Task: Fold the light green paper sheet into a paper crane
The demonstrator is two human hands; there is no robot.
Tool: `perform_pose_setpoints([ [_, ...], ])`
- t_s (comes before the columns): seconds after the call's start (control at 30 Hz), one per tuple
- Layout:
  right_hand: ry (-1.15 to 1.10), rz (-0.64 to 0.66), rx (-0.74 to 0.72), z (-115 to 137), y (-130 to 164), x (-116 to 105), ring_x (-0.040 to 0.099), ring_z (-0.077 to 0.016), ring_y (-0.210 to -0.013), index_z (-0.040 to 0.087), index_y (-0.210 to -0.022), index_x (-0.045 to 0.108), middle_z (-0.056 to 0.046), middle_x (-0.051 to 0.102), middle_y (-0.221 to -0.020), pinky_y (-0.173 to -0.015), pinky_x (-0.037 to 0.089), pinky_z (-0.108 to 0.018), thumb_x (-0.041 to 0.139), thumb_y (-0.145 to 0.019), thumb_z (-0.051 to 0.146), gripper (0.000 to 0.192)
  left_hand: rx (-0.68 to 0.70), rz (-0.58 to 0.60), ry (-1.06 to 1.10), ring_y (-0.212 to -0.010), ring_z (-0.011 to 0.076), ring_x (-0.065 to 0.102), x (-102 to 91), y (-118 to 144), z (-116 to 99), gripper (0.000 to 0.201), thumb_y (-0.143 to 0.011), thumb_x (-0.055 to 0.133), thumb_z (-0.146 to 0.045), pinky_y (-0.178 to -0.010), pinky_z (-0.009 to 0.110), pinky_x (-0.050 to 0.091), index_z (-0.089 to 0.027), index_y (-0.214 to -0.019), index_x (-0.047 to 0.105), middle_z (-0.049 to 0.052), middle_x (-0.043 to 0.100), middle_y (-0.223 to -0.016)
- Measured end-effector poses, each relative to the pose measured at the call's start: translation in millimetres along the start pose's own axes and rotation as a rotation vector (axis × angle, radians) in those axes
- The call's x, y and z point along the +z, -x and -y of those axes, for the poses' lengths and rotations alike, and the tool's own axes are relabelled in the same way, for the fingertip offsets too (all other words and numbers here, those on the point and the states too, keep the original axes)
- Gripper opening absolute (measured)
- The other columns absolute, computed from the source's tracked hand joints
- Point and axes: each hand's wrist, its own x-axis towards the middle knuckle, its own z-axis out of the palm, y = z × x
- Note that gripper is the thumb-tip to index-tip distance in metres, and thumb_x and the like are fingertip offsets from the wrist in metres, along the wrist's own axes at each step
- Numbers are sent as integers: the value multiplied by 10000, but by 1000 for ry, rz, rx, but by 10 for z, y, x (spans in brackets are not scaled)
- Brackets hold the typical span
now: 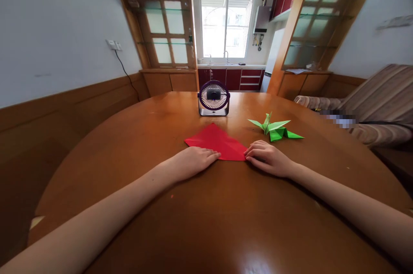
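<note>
A sheet of red paper (216, 140) lies on the wooden table in front of me, its far corner pointing away. My left hand (201, 158) lies flat over its near left edge, fingers stretched out and nearly together. At the sheet's right corner, my right hand (266, 158) has its bent fingertips and thumb closed on the paper. Just beyond that hand stands a green folded paper crane (274, 126), light green at the front and brighter green behind; I cannot tell if it is one piece or two.
A small dark round fan (213, 96) on a stand faces me beyond the paper. The round wooden table (129, 136) spans the view. A striped armchair (377, 102) is at the right, and a cable (124, 67) hangs from the left wall.
</note>
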Motion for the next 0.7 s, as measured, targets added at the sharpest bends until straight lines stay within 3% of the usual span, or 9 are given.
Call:
perform_pose_setpoints([
  [0.1, -31, 6, -45, 96, -34, 26, 603, -185, -813, 181, -919, 651, -73, 663, -831, -840, 459, -382, 486, -932, 249, 179, -5, 16, -127, -973, 223, 658, 39, -16, 23, 476, -874, 447, -27, -771, 307, 519, -85, -1347, 435, 152, 663, -1147],
  [0.23, -99, 18, -102, 239, -85, 69, 603, -178, -815, 184, -939, 653, -70, 667, -828, -855, 453, -382, 496, -929, 233, 165, -54, -36, -207, -829, 220, 663, 92, -57, 49, 401, -885, 469, -68, -700, 324, 508, -88, -1284, 507, 131, 696, -983],
  [0.43, -219, -1, -84, 304, -124, 94, 614, -167, -815, 180, -943, 667, -67, 680, -844, -827, 468, -352, 514, -928, 234, 163, -55, -178, -183, -904, 230, 622, 167, -83, 88, 259, -908, 470, -131, -803, 369, 473, -143, -1096, 648, 110, 698, -943],
  [0.57, -276, -123, -5, 244, -160, 82, 618, -173, -829, 185, -959, 675, -71, 688, -875, -773, 484, -329, 510, -929, 256, 183, -63, -299, -81, -899, 222, 600, 217, -63, 123, 271, -919, 451, -141, -828, 385, 460, -175, -1074, 671, 83, 701, -949],
  [0.7, -329, -300, 121, 92, -222, 128, 627, -177, -842, 193, -923, 675, -66, 687, -913, -759, 491, -318, 528, -917, 289, 175, -105, -405, 169, -917, 195, 618, 297, -22, 171, 301, -906, 440, -112, -805, 346, 494, -199, -1049, 690, 80, 683, -1034],
])
